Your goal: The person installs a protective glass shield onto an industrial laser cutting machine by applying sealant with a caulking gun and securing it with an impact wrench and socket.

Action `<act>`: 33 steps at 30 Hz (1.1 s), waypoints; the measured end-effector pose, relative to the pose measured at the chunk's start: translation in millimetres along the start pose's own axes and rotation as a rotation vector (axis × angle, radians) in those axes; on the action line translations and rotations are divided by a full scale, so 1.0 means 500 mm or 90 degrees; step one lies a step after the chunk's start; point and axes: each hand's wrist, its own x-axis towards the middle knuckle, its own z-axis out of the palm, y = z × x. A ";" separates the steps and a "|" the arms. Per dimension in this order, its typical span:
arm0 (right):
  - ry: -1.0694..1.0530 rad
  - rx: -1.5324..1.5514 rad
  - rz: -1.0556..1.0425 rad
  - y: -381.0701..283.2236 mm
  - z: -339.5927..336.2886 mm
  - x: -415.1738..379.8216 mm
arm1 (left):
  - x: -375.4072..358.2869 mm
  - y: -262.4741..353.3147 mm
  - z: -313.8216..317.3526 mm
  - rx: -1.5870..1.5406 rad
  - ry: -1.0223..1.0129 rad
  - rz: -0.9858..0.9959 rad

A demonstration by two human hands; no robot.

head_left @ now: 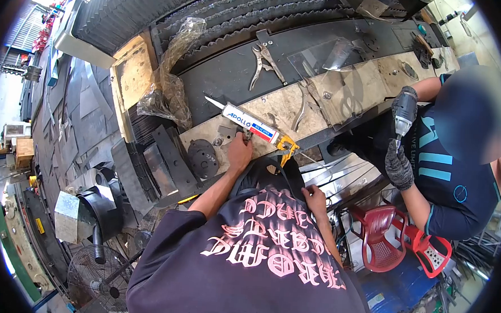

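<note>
My left hand (240,151) is at the workbench's near edge, its fingertips on a small dark metal piece beside the caulking tube, too hidden to name. Just beyond it lies the white Apollo silicone tube (251,122) in a gun with a yellow handle (286,146). A flat grey plate (226,132) and a dark round disc (204,158) lie to the left of that hand. Lower right, my right hand (314,198) hangs near my lap with its fingers curled; whether it holds anything is hidden.
Locking pliers (265,65) lie on the bench (322,92), with crumpled plastic (172,79) at its left. A co-worker (448,161) in gloves holds a power tool (403,116) at the right. Red chairs (377,237) stand below. A fan (100,273) is lower left.
</note>
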 end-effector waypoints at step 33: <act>-0.285 -0.200 -0.290 0.025 -0.090 -0.095 | -0.092 -0.051 -0.243 0.165 -0.680 0.433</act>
